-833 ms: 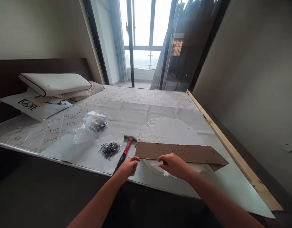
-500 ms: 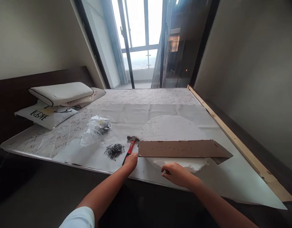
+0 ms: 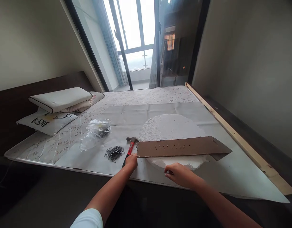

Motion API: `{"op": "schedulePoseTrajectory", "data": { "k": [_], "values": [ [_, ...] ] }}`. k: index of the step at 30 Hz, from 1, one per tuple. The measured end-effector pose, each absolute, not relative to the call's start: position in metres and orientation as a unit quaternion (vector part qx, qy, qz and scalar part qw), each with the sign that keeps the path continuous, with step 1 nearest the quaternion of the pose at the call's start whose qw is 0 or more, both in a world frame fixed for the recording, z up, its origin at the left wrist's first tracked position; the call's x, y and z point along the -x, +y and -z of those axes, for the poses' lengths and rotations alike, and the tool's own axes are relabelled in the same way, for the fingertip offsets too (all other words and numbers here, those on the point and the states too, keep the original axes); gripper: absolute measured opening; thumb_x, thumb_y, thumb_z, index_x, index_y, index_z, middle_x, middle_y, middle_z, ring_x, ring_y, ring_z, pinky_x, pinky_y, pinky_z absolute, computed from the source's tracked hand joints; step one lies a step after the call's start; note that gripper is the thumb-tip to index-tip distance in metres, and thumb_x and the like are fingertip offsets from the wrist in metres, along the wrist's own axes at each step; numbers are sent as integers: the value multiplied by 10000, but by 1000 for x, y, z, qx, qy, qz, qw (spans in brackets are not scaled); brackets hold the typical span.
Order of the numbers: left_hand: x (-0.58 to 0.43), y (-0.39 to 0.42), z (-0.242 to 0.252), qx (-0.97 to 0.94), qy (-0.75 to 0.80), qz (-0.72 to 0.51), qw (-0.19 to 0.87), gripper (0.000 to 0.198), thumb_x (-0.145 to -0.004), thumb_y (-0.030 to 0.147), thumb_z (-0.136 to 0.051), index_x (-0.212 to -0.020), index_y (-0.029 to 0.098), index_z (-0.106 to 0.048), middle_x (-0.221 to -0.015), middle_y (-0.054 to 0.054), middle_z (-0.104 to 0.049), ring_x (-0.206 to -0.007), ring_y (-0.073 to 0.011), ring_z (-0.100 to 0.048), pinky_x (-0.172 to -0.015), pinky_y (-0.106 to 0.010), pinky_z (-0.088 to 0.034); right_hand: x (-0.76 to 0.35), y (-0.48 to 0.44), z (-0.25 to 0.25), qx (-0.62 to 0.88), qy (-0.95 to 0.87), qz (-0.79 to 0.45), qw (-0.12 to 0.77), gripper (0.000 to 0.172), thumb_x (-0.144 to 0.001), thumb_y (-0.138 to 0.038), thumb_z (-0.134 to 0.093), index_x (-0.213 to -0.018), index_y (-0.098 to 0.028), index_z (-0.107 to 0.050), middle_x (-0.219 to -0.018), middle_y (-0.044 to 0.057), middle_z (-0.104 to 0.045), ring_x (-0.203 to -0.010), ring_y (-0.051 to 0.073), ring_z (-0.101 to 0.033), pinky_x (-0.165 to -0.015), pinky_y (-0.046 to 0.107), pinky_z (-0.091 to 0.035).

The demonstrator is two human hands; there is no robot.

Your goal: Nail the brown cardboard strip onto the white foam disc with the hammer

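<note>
A long brown cardboard strip [image 3: 183,146] with a row of small holes lies across a round white foam disc [image 3: 169,126] on a grey sheet [image 3: 127,118]. My left hand [image 3: 131,161] is curled at the strip's left end, right beside the red-handled hammer [image 3: 130,147]; what its fingers hold is hidden. My right hand [image 3: 180,174] hovers at the disc's near edge, apart from the strip, with its fingers pinched together. A pile of dark nails [image 3: 114,152] lies left of the hammer.
A crumpled clear plastic bag [image 3: 96,132] lies behind the nails. Two pillows [image 3: 58,98] are stacked at the far left by a dark headboard. A wooden plank [image 3: 233,134] runs along the right side beside the wall. A glass balcony door stands at the back.
My right hand has drawn back from the cardboard strip to the disc's near edge. My left hand has moved up to the strip's left end. The view has tilted and shifted.
</note>
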State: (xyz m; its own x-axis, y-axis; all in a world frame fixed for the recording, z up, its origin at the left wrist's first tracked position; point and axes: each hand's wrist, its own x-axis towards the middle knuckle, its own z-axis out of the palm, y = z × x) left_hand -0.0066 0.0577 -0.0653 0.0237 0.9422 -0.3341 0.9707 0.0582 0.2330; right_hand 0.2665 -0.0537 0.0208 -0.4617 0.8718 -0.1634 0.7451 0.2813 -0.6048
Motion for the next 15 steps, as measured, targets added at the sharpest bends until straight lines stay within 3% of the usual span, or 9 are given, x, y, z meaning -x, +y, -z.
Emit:
{"op": "schedulePoseTrajectory", "data": {
  "k": [5,15],
  "values": [
    [10,55,62,-707,687,78,149,336,-815,140,-464,-1110,180,-620,-1079,-158,-613,-1021,-302,-582,-852,-389,-431,-270,-55,-15,510,-795,-313,101,199,-822,-261,-506,-865,-215,-695,-789,46,-719,-707,180,-624,-561,238,-352],
    [9,55,55,-686,713,108,90,223,-783,238,-531,-966,193,-650,-1053,-127,-638,-983,-266,-601,-791,-342,-448,-277,-53,3,502,-799,-316,101,198,-827,-263,-521,-881,-225,-707,-792,47,-726,-716,180,-631,-588,238,-371]
  ]
}}
